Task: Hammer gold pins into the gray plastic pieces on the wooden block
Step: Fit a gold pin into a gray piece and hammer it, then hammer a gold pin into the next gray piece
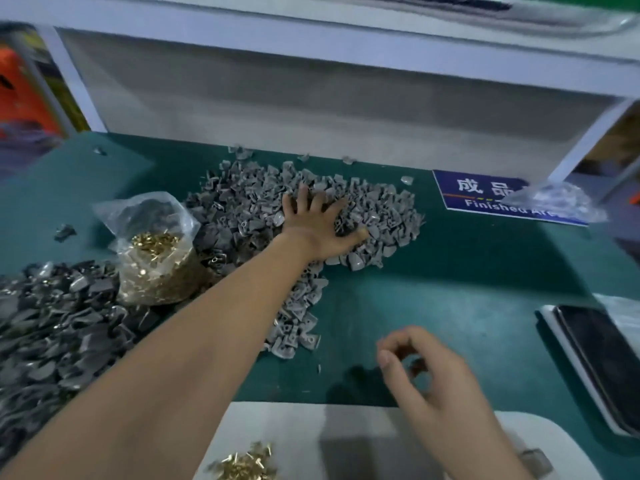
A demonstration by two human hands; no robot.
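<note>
A big heap of gray plastic pieces (249, 209) covers the middle of the green table (467, 271). My left hand (320, 220) reaches far out and lies spread flat on that heap, fingers straight. My right hand (433, 372) hovers near the front with its fingers loosely curled; nothing shows in it. A clear bag of gold pins (156, 265) stands to the left of the heap. A small pile of loose gold pins (246, 464) lies on a white board (311, 431) at the bottom edge. One gray piece (533, 462) sits on that board by my right forearm. No wooden block or hammer is in view.
A darker heap of gray pieces (52, 323) fills the left side. A blue "Finished Area" sign (485, 195) lies at the back right, partly under a clear plastic bag (557, 202). A phone (599, 358) rests at the right edge. A white shelf frame (311, 53) overhangs the back.
</note>
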